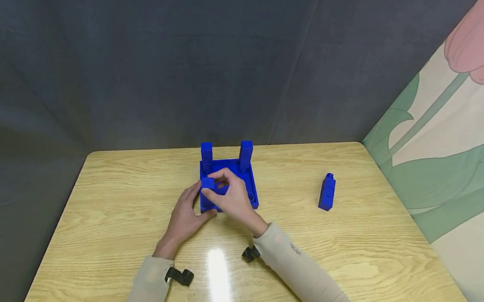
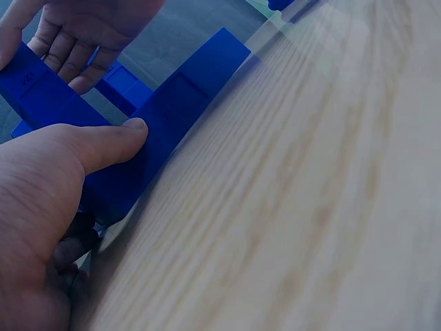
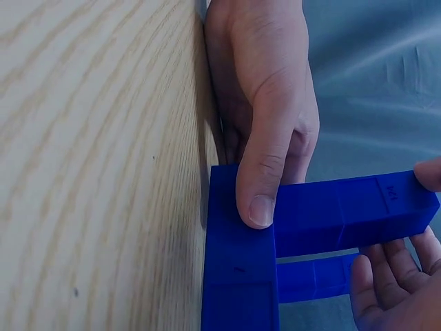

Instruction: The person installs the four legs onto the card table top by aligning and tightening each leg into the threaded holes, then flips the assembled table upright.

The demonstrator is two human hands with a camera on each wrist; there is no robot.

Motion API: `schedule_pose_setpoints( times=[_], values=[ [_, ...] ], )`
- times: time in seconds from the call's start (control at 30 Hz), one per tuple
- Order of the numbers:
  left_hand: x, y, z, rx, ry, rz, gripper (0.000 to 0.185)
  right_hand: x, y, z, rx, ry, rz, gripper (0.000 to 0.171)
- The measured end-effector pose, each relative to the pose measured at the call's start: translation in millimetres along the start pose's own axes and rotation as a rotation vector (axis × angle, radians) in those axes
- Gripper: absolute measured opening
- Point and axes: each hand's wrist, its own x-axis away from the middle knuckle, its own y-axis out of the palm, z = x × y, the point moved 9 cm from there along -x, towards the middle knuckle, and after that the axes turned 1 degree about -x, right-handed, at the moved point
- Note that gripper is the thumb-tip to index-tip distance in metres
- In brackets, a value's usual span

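On the desk (image 1: 103, 212), from left to right: left hand (image 1: 186, 215) resting at the near left corner of the blue base (image 1: 250, 188), thumb pressed flat along its side wall, other fingers tucked low beside it; bracing rather than gripping, with nothing held inside the hand. Seen from the left wrist, same thumb (image 2: 103, 145) laid along the base wall.

Next, at the base's front left: blue block (image 1: 207, 183) upright in the right hand (image 1: 232, 198), pinched at its upper end between thumb and fingertips, lower end down at the base. Whether seated in a socket or only resting on top, cannot tell; right wrist view shows the block (image 3: 351, 210) meeting the base (image 3: 238, 276) at a right angle, yet the joint itself hidden under the left thumb.

Behind, at the back edge of the base: two blue posts standing upright, left post (image 1: 206, 154) and right post (image 1: 245, 154), apparently already in place.

Further right, well apart from the base: loose blue block (image 1: 327, 192) lying alone on the desk, untouched.

By the look of it, roughly halfway: two posts done, a third in hand at its spot, a fourth waiting off to the right.
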Motion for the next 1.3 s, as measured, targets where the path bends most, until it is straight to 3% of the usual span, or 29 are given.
schedule_pose_setpoints(
  times=[0.73, 0.93, 1.1, 1.3],
  values=[
    [0.2, 0.1, -0.9, 0.006, -0.024, -0.015, 0.102, -1, 1, -3, 0.006, -0.022, -0.045, 0.034],
    [0.1, 0.0, -2.3, 0.000, -0.031, -0.013, 0.102, -2, -1, -9, -0.021, -0.080, -0.043, 0.038],
    [0.4, 0.9, -3.2, 0.001, -0.046, -0.017, 0.102, -5, -16, -24, -0.088, -0.149, 0.021, 0.039],
    [0.7, 2.0, -4.5, 0.005, -0.068, -0.036, 0.105, -12, -53, -42, -0.165, -0.217, 0.154, 0.034]
  ],
)
